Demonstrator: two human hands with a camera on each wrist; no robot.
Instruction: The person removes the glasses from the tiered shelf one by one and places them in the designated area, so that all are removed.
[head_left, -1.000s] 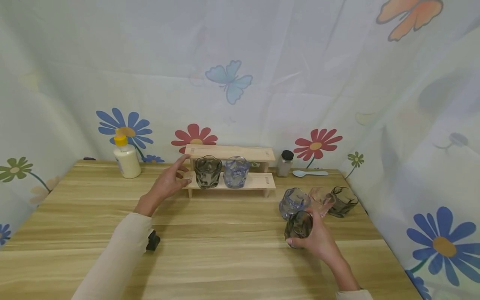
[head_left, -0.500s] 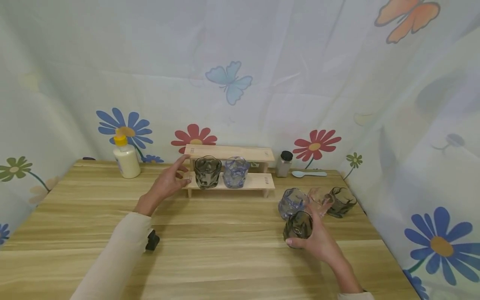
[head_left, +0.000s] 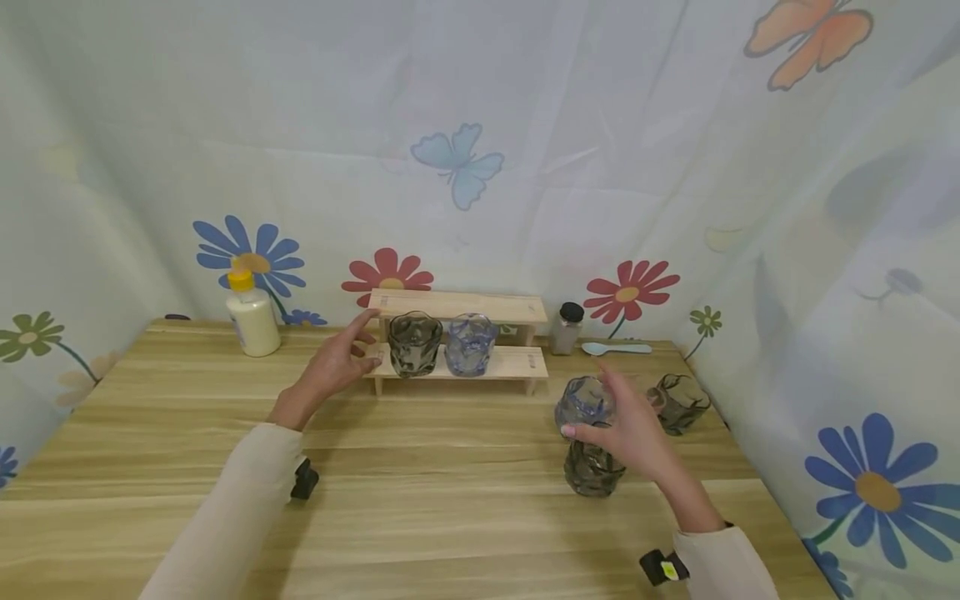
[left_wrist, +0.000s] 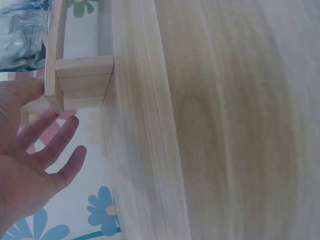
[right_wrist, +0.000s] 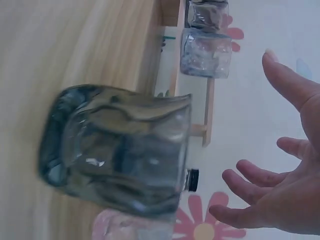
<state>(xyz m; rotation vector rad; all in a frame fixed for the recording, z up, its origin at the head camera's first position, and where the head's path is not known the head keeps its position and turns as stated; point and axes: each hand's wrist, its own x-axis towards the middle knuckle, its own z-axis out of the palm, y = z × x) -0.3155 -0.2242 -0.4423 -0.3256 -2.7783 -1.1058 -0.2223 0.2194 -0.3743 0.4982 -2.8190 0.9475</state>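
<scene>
A dark grey glass tumbler stands upright on the table at the right. Just above it is my right hand, fingers spread and apart from the glass, as the right wrist view confirms. Behind stand a bluish tumbler and another dark grey tumbler; a pink tumbler is mostly hidden by the hand in the head view. My left hand touches the left end of the two-tier wooden rack, its thumb against the lower shelf. That shelf holds a dark tumbler and a bluish tumbler.
A bottle with a yellow cap stands at the back left. Right of the rack are a black-capped jar and a pale blue spoon. Patterned curtains border the table behind and on both sides.
My right hand has let go of the front dark tumbler and lifted up and away from it; the tumbler stays on the table. My left hand has kept its place at the rack.
</scene>
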